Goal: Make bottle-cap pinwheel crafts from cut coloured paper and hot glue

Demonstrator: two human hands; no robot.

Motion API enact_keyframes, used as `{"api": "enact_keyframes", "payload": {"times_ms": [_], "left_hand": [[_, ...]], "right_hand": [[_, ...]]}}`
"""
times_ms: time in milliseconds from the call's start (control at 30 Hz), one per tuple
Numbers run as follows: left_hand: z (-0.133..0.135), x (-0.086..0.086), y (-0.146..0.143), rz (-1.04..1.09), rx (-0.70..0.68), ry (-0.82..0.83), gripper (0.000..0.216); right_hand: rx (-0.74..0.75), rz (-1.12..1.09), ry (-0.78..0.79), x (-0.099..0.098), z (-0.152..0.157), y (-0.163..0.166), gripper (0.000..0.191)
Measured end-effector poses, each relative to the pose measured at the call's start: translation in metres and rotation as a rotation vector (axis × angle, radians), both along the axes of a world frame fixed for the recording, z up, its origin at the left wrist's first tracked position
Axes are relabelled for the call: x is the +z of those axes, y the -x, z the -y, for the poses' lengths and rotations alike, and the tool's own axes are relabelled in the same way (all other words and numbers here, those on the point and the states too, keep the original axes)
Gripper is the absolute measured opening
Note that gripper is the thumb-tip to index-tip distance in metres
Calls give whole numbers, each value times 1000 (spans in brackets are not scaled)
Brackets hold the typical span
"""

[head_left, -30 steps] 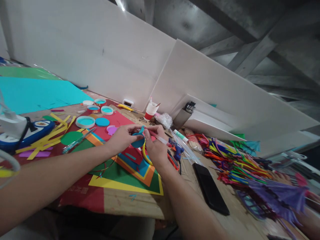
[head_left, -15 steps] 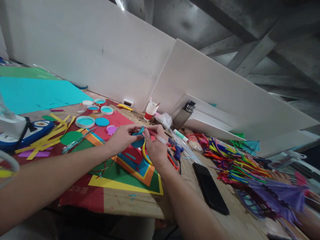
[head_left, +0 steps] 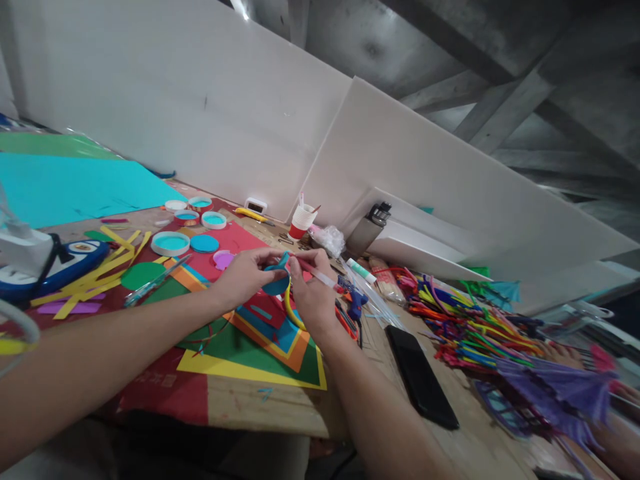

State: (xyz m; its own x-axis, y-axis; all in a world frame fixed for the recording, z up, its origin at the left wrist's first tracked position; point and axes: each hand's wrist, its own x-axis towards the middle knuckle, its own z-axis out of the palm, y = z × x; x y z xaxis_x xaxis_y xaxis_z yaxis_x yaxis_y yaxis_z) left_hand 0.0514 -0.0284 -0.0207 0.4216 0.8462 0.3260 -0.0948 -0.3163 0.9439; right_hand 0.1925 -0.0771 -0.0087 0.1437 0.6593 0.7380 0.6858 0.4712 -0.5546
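Note:
My left hand [head_left: 246, 272] pinches a blue paper piece [head_left: 276, 287] that looks rounded, with a narrow part sticking up between the fingertips. My right hand [head_left: 315, 290] is closed round a slim pen-like tool [head_left: 321, 275] with a reddish and clear barrel; its exact kind I cannot make out. The right fingertips meet the blue paper, and the tool's tip is hidden there. Below the hands lie layered sheets of coloured paper [head_left: 300, 365] and a red piece [head_left: 260, 310]. A yellow curved handle [head_left: 291, 307] shows beside my right hand.
Round lids [head_left: 170, 244] with blue inside and a blue disc [head_left: 204, 244] lie left. A paper cup [head_left: 302, 222] stands at the back. Right are a phone [head_left: 421, 377], a glue gun [head_left: 356, 303], pipe cleaners [head_left: 465, 320], and another person's hand [head_left: 565, 353] near a purple paper piece [head_left: 550, 393].
Almost nothing differs. My hands stay together on the blue paper with only a very slight shift of the fingers.

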Motion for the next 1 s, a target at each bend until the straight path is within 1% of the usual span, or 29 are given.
{"api": "enact_keyframes", "payload": {"times_ms": [233,567,700,1000], "left_hand": [[0,1,0,11,1,9,41],[0,0,0,27,-14,1,45],[0,0,0,28,-12,-5,42],[-2,-2,0,35,-14,-1,42]], "right_hand": [[-2,-7,-7,1,0,0,13],[-6,-11,10,1,1,0,13],[-4,-8,5,1,1,0,13],[2,-21,9,2,1,1,12]]}}
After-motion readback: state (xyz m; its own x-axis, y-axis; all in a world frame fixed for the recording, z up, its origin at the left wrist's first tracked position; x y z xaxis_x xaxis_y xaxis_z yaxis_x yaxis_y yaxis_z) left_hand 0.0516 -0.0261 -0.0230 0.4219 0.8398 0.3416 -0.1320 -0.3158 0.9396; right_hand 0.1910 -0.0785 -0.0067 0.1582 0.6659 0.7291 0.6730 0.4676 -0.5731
